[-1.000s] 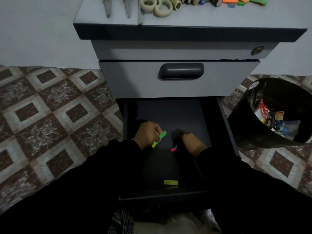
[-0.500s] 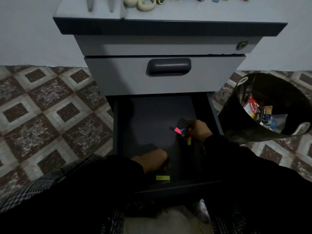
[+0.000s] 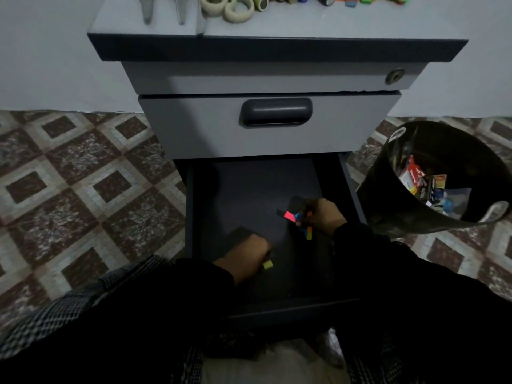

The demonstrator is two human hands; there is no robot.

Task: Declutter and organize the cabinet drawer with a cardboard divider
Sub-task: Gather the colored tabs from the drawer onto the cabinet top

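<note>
The bottom drawer point(image 3: 257, 184) of the grey cabinet is pulled open, its dark floor nearly bare. My left hand point(image 3: 245, 257) is low in the drawer near its front and grips a small yellow-green paper tab point(image 3: 268, 264). My right hand point(image 3: 322, 216) is in the middle right of the drawer and pinches several coloured paper tabs point(image 3: 297, 218), pink, blue and orange. No cardboard divider is in view.
A black bin point(image 3: 388, 195) with wrappers stands on the tiled floor right of the drawer. The cabinet top point(image 3: 277, 26) carries tape rolls point(image 3: 238, 9), scissors point(image 3: 163, 9) and coloured bits. The middle drawer point(image 3: 194, 126) above is closed.
My left hand dropped from mid-drawer to the front and picked up the yellow-green tab that lay there. My right hand lifted slightly rightwards, now holding more coloured tabs.
</note>
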